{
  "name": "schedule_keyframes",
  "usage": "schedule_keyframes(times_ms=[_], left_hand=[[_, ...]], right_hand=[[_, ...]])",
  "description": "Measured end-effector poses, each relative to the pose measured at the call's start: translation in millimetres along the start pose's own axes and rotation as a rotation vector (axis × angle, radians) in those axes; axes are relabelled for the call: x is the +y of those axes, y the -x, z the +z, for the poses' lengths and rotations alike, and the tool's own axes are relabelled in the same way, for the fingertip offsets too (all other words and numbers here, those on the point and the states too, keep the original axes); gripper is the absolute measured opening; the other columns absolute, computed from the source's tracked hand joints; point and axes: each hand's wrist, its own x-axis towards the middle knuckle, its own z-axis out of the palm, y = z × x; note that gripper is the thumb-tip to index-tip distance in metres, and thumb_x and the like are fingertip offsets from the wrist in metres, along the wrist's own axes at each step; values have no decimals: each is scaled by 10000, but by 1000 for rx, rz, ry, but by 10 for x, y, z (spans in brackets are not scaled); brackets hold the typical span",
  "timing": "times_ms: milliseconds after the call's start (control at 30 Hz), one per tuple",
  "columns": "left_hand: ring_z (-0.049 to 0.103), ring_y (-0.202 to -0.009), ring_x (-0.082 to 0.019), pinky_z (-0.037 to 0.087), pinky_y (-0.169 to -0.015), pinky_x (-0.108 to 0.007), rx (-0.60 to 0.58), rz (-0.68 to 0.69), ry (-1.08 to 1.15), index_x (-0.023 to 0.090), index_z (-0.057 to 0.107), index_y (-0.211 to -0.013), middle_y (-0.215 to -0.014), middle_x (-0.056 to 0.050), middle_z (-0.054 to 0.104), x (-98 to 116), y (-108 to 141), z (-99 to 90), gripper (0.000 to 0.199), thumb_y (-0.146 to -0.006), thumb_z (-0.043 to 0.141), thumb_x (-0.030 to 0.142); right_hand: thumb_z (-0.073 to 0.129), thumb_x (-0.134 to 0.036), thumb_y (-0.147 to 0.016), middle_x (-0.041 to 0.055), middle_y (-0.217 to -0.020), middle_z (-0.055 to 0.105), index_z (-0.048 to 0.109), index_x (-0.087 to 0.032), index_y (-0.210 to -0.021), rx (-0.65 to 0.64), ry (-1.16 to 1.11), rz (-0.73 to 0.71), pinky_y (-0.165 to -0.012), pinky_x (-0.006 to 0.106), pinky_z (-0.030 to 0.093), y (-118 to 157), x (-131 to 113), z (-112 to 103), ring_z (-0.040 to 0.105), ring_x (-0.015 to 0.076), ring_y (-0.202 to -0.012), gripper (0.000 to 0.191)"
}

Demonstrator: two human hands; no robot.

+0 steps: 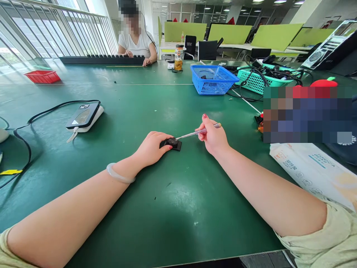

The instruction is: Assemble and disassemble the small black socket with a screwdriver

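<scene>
A small black part (176, 144) with a round dark piece on top lies on the green table (156, 223), near the middle of the view. My left hand (153, 148) grips its left side between thumb and fingers. In my right hand (212, 137) is a thin screwdriver (201, 131) with a clear handle, slanting down to the left. Its tip meets the upper right of the round piece. Whether the tip sits in a screw is too small to tell.
A phone on a white block (86, 115) with cables lies left. Farther back are a red basket (43, 77), a blue basket (213, 80), a green basket (252, 82) of cables and a jar (179, 57). A person sits across; a white package (315, 171) lies right.
</scene>
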Motion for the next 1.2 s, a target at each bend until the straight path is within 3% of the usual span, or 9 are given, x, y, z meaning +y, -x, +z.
schedule_keyframes(times_ms=[300,500,733,933,1033,1100,1200], left_hand=[[536,-1267,-306,426,-1144,-469,-3,0,3,239,708,-1231,-1266,-49,711,-5,4,-2,365,-918,586,381],[527,-1270,-304,415,-1154,-460,-3,-7,9,226,708,-1238,-1273,-48,709,-8,4,3,370,-916,596,371],[539,-1266,-303,435,-1142,-458,15,-19,2,239,714,-1223,-1263,-52,710,-3,5,0,357,-910,594,361],[531,-1277,-305,438,-1143,-475,15,-26,1,242,704,-1242,-1272,-53,707,-23,2,13,376,-907,585,367],[525,-1287,-306,436,-1144,-485,18,-29,7,244,699,-1246,-1282,-55,702,-27,3,19,381,-908,583,376],[526,-1287,-306,438,-1142,-486,13,-30,12,248,699,-1244,-1281,-54,703,-24,3,18,378,-907,583,374],[528,-1279,-306,437,-1143,-475,8,-32,8,240,701,-1245,-1278,-53,705,-22,2,15,383,-902,588,369]], right_hand=[[795,-742,-638,-4,-457,556,554,-173,-492,86,15,107,-362,217,358,-19,8,6,454,64,-364,635],[814,-760,-585,-50,-376,422,554,-173,-500,97,12,73,-345,209,271,-18,28,2,369,46,-336,648],[812,-777,-570,-85,-325,333,526,-197,-522,-119,-57,58,-368,225,183,1,18,-19,256,37,-306,648],[938,-591,-523,-82,-414,410,528,-190,-559,-187,-151,85,-409,222,210,13,23,-23,334,41,-367,574],[983,-439,-471,-79,-493,493,628,-201,-709,-183,-207,129,-426,217,250,18,8,-36,391,53,-406,490],[965,-408,-513,-72,-550,535,664,-212,-825,-181,-225,142,-438,216,284,19,6,-47,417,58,-430,476],[857,-483,-711,-61,-572,523,634,-211,-859,-156,-215,137,-444,223,311,15,15,-53,422,62,-435,381]])
